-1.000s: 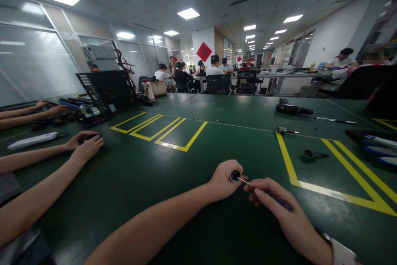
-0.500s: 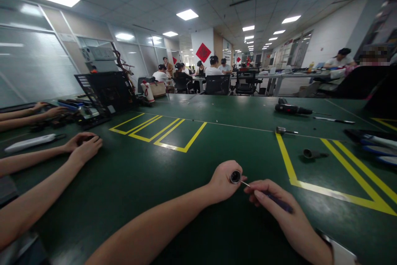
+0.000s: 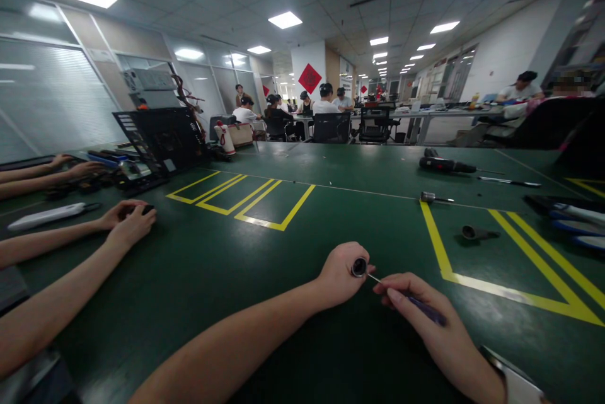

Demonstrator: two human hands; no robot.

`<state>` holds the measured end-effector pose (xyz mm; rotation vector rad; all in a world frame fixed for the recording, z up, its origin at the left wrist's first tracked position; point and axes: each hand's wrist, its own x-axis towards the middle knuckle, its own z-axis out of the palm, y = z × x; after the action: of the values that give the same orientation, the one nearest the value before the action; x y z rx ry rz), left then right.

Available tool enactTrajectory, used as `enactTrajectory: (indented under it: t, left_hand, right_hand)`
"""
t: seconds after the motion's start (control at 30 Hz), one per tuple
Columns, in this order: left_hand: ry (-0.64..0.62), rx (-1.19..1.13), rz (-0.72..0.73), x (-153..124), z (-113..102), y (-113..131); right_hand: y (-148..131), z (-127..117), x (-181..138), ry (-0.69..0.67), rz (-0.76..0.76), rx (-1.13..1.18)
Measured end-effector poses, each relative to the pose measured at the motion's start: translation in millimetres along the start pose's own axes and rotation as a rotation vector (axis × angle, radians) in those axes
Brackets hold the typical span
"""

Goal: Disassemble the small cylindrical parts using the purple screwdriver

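Observation:
My left hand (image 3: 338, 276) is wrapped round a small cylindrical part (image 3: 358, 267), its metal-rimmed, dark hollow end turned toward me. The rest of that part is hidden in the fist. My right hand (image 3: 422, 311) grips a thin screwdriver (image 3: 429, 311) by its dark purple handle. Its slim metal shaft points left at the edge of the left hand, just beside the cylindrical part. Whether the tip touches the part I cannot tell. Both hands are above the green table (image 3: 293, 278).
Right of my hands lie a metal socket-like piece with a shaft (image 3: 435, 198), a dark funnel-shaped piece (image 3: 478, 233), a power drill (image 3: 447, 164), a pen-like tool (image 3: 508, 182) and blue-edged tools (image 3: 579, 227). A co-worker's hands (image 3: 130, 221) work at left near a black computer case (image 3: 163, 139).
My left hand and the cylindrical part have tilted or risen very slightly. My right hand keeps its hold on the screwdriver almost without moving.

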<state>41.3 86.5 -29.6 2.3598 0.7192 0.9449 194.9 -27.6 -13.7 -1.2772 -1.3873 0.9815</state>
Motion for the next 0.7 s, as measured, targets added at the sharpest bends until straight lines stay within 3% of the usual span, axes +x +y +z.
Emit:
enactTrajectory:
  t: [0.33, 0.7]
  left_hand:
    - [-0.009, -0.094, 0.022, -1.0, 0.3, -0.8]
    - [-0.007, 0.041, 0.013, -0.3, 1.2, -0.3]
  right_hand:
    - [13.0, -2.4, 4.4, -0.045, 0.045, 0.196]
    - [2.6, -0.6, 0.7, -0.029, 0.026, 0.044]
